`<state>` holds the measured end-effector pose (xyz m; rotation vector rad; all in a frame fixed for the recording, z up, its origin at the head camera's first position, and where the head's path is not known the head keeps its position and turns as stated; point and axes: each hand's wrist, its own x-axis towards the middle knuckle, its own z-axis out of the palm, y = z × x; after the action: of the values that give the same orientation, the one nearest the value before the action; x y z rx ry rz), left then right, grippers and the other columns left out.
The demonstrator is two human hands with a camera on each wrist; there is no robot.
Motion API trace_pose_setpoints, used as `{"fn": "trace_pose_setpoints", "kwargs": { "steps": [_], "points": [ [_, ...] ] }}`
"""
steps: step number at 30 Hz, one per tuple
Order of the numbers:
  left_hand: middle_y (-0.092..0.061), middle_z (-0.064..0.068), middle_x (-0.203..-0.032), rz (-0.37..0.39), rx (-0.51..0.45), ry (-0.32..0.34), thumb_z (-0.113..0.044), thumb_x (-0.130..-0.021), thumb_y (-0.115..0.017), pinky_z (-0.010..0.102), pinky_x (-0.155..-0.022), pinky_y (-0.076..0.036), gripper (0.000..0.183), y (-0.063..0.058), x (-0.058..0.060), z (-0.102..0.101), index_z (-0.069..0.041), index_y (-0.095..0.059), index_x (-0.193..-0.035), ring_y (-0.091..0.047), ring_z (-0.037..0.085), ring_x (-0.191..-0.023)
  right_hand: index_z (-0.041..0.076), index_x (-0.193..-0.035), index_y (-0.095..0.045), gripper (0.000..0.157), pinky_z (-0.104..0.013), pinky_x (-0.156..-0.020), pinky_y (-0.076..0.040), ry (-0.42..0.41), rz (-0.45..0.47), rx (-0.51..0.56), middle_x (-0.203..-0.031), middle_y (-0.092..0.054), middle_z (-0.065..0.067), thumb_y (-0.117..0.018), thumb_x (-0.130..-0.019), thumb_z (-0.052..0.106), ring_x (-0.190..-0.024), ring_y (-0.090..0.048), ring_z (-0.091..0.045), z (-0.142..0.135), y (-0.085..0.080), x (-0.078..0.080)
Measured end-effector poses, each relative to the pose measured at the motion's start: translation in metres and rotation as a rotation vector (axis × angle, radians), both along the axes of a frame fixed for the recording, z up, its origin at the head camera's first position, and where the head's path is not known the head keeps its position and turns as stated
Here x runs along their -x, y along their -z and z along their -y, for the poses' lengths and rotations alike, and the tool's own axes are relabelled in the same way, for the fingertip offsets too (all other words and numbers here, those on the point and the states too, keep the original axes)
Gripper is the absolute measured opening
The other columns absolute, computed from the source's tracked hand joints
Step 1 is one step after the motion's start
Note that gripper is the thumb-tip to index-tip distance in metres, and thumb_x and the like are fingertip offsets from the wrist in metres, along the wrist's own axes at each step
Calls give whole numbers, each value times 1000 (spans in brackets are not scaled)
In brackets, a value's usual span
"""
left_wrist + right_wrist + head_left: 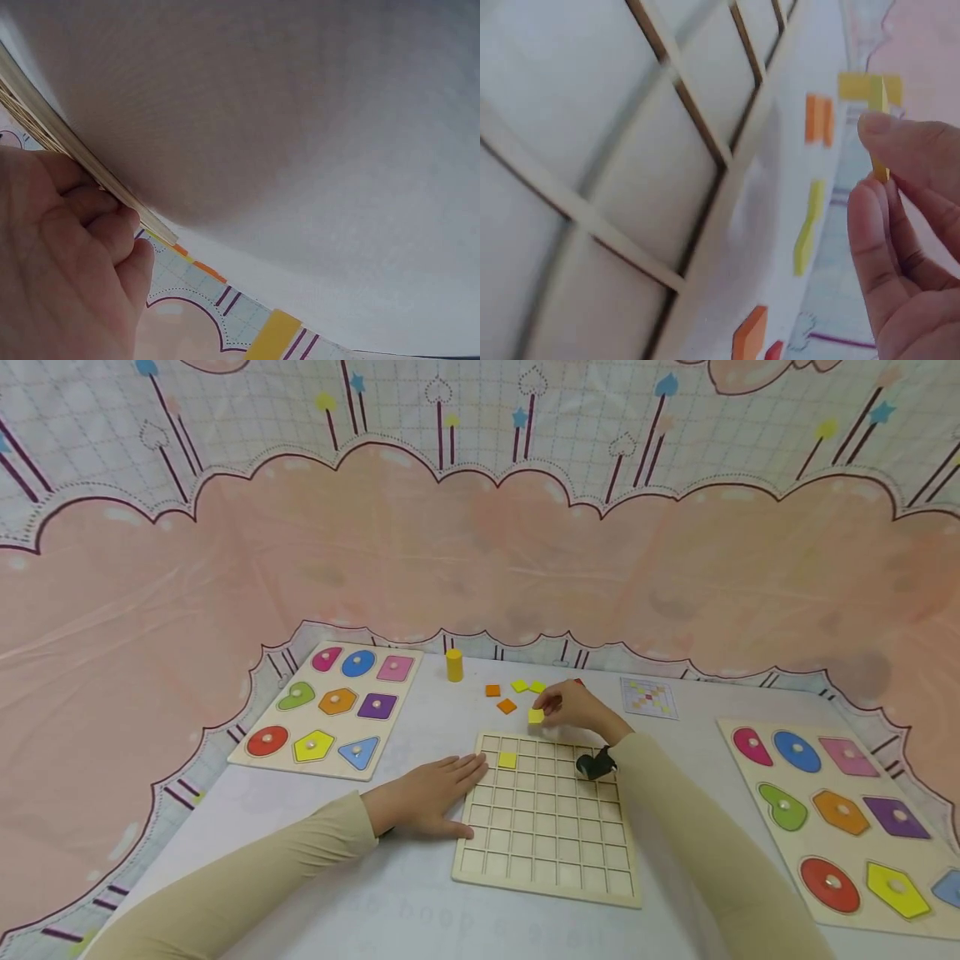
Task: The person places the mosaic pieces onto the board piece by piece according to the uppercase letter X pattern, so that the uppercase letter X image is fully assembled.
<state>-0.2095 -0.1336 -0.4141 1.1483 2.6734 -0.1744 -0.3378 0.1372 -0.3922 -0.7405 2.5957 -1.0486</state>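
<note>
My right hand (576, 706) pinches a yellow square tile (536, 716) between thumb and fingers, just above the far edge of a wooden grid board (551, 893). In the right wrist view that tile (879, 91) is seen edge-on. Another yellow tile (507, 760) lies in a cell near the board's far left corner. My left hand (437, 797) rests along the board's left edge, fingers extended and thumb apart. In the left wrist view, the left hand (67, 255) touches the side of the board.
Beyond the board lie orange tiles (492, 691), yellow tiles (521, 686) and a partly hidden red tile (578, 682). A yellow cylinder (454, 666) stands behind them. A patterned card (648, 697) lies at the back right. Shape puzzle boards flank both sides, left (300, 760) and right (817, 777).
</note>
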Motion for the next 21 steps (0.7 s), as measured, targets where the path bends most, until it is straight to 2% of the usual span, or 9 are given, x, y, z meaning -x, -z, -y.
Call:
{"fn": "trace_pose_setpoints", "kwargs": {
  "steps": [10, 21],
  "points": [
    [-12, 5, -160, -3, 9, -8, -71, -85, -40, 36, -120, -19, 95, 1, 1, 0, -9, -14, -152, -14, 19, -147, 0, -92, -69, 20, -25, -70, -52, -69, -15, 36, -83, -65, -11, -77, -74, 3, -74, -57, -13, 5, -5, -39],
    [-13, 5, -159, -6, 3, -2, -71, -85, -40, 36, -120, -19, 94, 1, 1, 1, -9, -15, -151, -14, 19, -147, 4, -88, -70, 20, -21, -64, -51, -158, 59, 1, -77, -66, -5, -80, -72, 8, -68, -56, -8, 10, 15, -54]
  ]
}}
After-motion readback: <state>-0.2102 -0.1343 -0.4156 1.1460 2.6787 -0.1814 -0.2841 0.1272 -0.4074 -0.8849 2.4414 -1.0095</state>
